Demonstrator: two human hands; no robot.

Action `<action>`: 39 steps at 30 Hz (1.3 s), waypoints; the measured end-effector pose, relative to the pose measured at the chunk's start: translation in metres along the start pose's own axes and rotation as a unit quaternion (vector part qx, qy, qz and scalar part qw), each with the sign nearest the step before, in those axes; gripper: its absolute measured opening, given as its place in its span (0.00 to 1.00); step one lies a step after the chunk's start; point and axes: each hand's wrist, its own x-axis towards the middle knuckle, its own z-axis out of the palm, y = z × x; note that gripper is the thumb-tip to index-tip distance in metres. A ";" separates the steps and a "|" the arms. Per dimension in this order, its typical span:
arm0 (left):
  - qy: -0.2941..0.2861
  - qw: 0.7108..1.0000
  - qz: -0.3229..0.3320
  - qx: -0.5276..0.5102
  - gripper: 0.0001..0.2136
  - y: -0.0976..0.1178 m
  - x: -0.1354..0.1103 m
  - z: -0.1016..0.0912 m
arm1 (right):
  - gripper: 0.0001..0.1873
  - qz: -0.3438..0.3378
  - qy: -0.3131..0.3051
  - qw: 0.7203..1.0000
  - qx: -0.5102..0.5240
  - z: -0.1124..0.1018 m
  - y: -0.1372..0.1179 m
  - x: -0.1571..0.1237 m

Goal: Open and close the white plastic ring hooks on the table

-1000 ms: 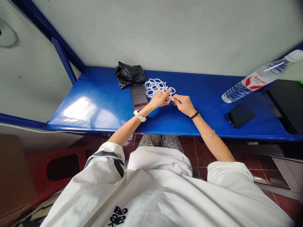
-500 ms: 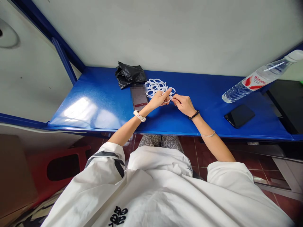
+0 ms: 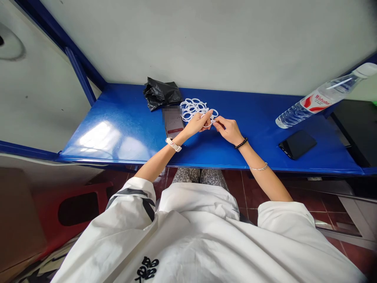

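Observation:
Several white cord loops (image 3: pixel 191 106), much like hair ties, lie in a heap on the blue table (image 3: pixel 250 149). My left hand (image 3: pixel 201 122) is closed just at the near right side of the heap, gripping a white cord loop (image 3: pixel 208 125) that hangs below its fingers. On the right, my right hand (image 3: pixel 226 128) pinches the same loop at its edge between thumb and forefinger. The fingertips of both hands nearly meet there. What the inner fingers of my left hand cover is hidden.
Left of the heap lies a phone (image 3: pixel 173 122), with a crumpled black plastic bag (image 3: pixel 162 93) behind it. On the right stand a water bottle (image 3: pixel 318 100) and, nearer, a black phone-like object (image 3: pixel 298 144) lying flat. A red stool (image 3: pixel 103 196) is at lower left.
My right hand has shifted very slightly at the loop's edge, its fingers a little closer to my left hand. The heap and the other objects stay put.

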 end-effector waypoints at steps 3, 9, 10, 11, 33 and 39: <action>-0.002 1.000 0.006 -0.006 0.35 -0.001 0.001 0.000 | 0.33 0.001 0.001 1.000 -0.003 0.001 0.002 -0.001; -0.023 1.000 -0.003 0.005 0.37 -0.002 0.003 -0.001 | 0.27 0.010 0.005 1.000 0.003 -0.001 0.003 -0.001; -0.024 1.000 -0.006 0.001 0.37 -0.003 0.004 -0.001 | 0.26 0.011 0.007 1.000 0.005 -0.001 0.004 -0.001; -0.023 1.000 -0.010 -0.006 0.36 -0.003 0.004 -0.001 | 0.25 0.013 0.010 1.000 0.006 -0.002 0.004 -0.001; 0.023 0.998 -0.057 0.035 0.20 0.010 0.003 -0.003 | 0.23 0.026 0.046 0.998 -0.036 -0.005 0.003 0.002; 0.032 0.997 -0.051 0.040 0.20 0.010 0.003 -0.004 | 0.28 0.009 0.045 0.998 -0.033 -0.008 0.001 0.003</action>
